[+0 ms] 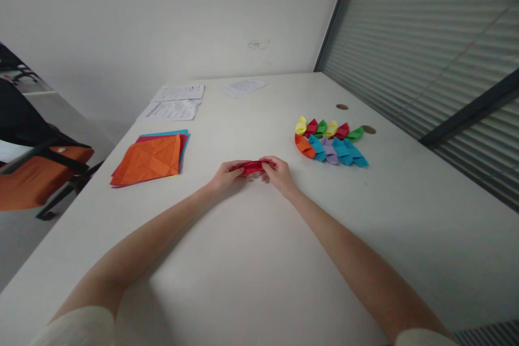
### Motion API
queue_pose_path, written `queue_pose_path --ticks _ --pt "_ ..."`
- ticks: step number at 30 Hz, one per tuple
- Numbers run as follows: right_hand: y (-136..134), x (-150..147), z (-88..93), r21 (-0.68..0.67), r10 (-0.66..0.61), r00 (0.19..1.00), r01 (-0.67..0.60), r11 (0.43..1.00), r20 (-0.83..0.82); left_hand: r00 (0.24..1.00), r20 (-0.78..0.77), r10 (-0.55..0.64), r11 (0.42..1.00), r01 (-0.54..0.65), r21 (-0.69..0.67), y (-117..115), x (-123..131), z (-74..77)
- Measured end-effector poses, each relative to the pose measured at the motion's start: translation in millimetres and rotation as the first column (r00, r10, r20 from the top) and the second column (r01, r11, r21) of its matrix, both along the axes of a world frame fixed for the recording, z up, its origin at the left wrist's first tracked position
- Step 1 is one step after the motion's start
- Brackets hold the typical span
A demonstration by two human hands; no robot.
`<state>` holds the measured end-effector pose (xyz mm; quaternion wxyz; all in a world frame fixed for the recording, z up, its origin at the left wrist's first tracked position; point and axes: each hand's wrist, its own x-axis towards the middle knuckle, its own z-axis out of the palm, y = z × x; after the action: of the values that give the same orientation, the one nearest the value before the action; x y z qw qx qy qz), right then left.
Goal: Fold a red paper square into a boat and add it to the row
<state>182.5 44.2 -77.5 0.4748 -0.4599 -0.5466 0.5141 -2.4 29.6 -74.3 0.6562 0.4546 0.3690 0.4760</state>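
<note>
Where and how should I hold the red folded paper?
The red folded paper is probably best pinched at both ends, one from each side, as the left hand and right hand do: it looks narrow and lies crosswise, ends facing the hands.

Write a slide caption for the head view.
Left hand and right hand hold folded red paper between stacked sheets and colourful folded pieces.

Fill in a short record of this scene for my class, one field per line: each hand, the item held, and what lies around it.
Left hand: pinching one end of the red folded paper
Right hand: pinching its other end
Left side: stack of coloured sheets, orange on top
Right side: folded paper pieces in two rows, several colours
Far end: printed pages
Surface: white table
</note>
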Motion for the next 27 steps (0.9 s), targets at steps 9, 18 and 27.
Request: queue_pose_path --ticks 9,18,27 --pt "-1 -3 1.5 -0.084 -0.064 0.997 0.059 0.995 -0.054 0.996 0.047 0.069 0.995 -0.065 -0.078 1 -5 1.7" --pt "1 -2 0.9 -0.133 -0.069 0.996 0.060 0.989 -0.061 0.987 -0.111 0.119 0.993 -0.118 0.013 1 -3 -3.1" --pt "9 13 4.5 -0.297 -0.024 0.999 0.014 0.955 -0.029 0.723 -0.608 0.329 0.636 0.306 0.708 -2 -26 1.0"
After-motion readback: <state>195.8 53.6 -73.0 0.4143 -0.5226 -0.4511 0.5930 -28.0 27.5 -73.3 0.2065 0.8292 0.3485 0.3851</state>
